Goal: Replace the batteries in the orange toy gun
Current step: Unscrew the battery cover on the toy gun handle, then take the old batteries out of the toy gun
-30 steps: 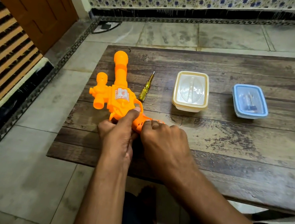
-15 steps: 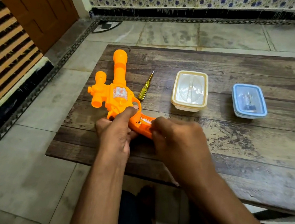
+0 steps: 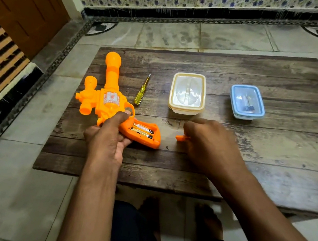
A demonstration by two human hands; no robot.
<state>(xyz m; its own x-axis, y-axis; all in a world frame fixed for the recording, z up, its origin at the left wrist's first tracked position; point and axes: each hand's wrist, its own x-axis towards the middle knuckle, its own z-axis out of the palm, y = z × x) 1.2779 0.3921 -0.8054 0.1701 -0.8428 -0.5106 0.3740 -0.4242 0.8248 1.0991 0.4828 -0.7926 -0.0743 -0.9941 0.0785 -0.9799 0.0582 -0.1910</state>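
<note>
The orange toy gun (image 3: 107,101) lies flat on the table (image 3: 268,176), barrel pointing away from the person and handle angled toward the near right. The left hand (image 3: 108,139) grips that handle from its near-left side, thumb pressed on top close to the trigger guard. The compartment is uncovered, and two batteries (image 3: 142,130) lie side by side in it, their long axes running along the handle, left to right and slightly toward the person. The right hand (image 3: 209,146) sits just to the right of the handle's butt end, well apart from the gun, and pinches the small orange cover (image 3: 182,138). Judging by this, the right hand is nearer the batteries' open side, but must first put the cover down; the left grip is occupied steadying the gun.
</note>
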